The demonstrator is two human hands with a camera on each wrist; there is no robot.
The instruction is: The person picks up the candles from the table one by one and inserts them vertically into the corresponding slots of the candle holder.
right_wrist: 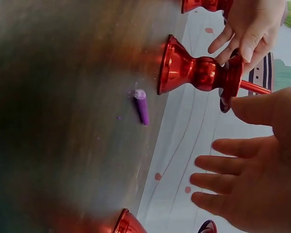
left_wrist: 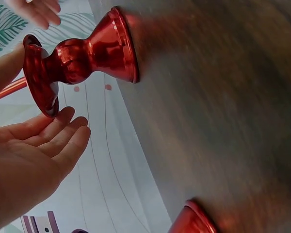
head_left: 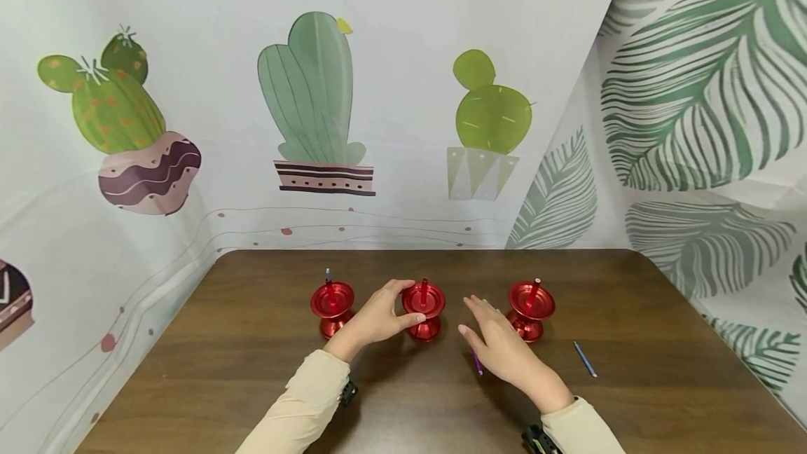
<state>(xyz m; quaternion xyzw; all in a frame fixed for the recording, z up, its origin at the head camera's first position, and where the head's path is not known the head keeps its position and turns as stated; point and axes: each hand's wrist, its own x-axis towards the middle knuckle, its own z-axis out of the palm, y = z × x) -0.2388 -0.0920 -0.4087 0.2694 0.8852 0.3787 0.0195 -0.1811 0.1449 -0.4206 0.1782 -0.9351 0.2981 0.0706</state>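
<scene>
The middle red metallic candle holder [head_left: 426,328] stands upright on the table, a thin red tube rising from its dish. My left hand [head_left: 377,315] holds the dish by its rim, thumb on the near side and fingers on the far side. To the right of it my right hand [head_left: 503,345] hovers with fingers extended, holding nothing. Under that hand lies a short purple stick [right_wrist: 142,108], whitish at one end, partly hidden in the head view. The right candle holder [head_left: 528,328] is just beyond the right hand, whitish at its tube's tip.
A left candle holder [head_left: 331,307], with a blue-tipped stick [head_left: 328,275] in its tube, stands beside my left forearm. A slim blue stick [head_left: 585,360] lies on the brown table [head_left: 403,398] at right. Behind the table hangs a cactus-printed cloth [head_left: 403,54].
</scene>
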